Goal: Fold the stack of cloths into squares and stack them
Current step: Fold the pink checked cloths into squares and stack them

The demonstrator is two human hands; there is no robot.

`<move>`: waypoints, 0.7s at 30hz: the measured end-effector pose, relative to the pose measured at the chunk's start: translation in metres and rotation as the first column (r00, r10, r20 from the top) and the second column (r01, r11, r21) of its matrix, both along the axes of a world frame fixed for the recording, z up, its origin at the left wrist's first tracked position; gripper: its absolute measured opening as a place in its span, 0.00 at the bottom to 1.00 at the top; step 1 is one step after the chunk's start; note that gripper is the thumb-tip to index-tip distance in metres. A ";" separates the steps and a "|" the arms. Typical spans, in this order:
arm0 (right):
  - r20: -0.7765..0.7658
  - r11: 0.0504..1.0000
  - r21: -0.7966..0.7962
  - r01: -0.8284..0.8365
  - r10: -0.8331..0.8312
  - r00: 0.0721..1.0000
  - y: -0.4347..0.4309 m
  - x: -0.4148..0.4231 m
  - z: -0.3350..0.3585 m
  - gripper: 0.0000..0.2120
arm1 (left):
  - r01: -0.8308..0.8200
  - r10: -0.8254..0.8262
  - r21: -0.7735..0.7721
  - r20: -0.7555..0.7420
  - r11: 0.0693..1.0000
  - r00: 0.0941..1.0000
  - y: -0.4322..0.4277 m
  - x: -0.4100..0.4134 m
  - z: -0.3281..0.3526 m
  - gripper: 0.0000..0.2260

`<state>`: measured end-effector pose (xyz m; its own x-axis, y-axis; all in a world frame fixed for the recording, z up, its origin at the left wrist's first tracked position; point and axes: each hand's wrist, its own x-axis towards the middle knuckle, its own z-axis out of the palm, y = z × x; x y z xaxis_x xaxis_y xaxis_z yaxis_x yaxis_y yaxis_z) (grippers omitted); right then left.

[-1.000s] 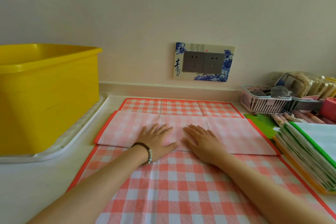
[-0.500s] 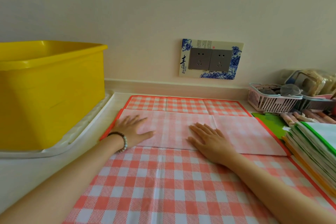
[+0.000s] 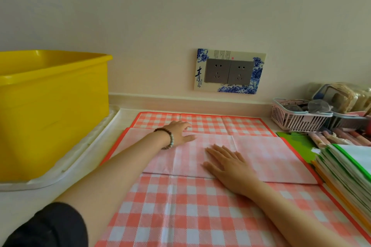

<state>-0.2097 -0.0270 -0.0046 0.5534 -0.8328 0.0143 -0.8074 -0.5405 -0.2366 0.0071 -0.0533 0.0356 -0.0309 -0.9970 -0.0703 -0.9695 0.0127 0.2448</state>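
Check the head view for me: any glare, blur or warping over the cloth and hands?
Head view: soft even light, no glare; pale pink checked folded cloth, left hand and right hand read clearly; wide-angle warping bows the yellow plastic tub.

1. A yellow tub stands well to the left of the left fingers. I cannot see what is inside it.
2. A white tray lies under the tub. Its rim runs between the tub and the left fingers.
3. On the wall, above and beyond the right fingers, I see a double socket in a frame with blue flowers and dark characters.
4. A pink basket stands well to the right of the right fingers, near the wall. Its contents are too blurred for me to name.
5. Clear packets lie behind the basket.
6. Pinkish sticks lie in front of the basket.
7. A pale counter carries all this.
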 end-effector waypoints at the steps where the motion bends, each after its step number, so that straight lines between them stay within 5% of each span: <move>1: 0.008 1.000 -0.002 0.000 0.000 1.000 0.000 0.000 0.000 0.29 | -0.004 0.005 0.017 -0.035 1.000 0.999 -0.008 -0.005 0.001 0.30; 11: 0.062 1.000 -0.023 -0.004 0.006 0.998 0.001 0.000 0.001 0.28 | 0.016 -0.027 0.169 0.064 0.986 0.998 -0.041 -0.023 0.010 0.37; 16: 0.153 0.999 -0.045 -0.026 0.033 0.988 0.003 -0.001 0.004 0.24 | 0.091 -0.086 0.060 -0.082 0.994 0.993 -0.031 -0.013 0.014 0.23; 21: 0.508 0.998 -0.033 0.055 -0.030 0.861 0.003 -0.005 0.014 0.18 | 0.062 -0.111 -0.175 -0.287 0.983 0.952 0.000 0.006 0.013 0.19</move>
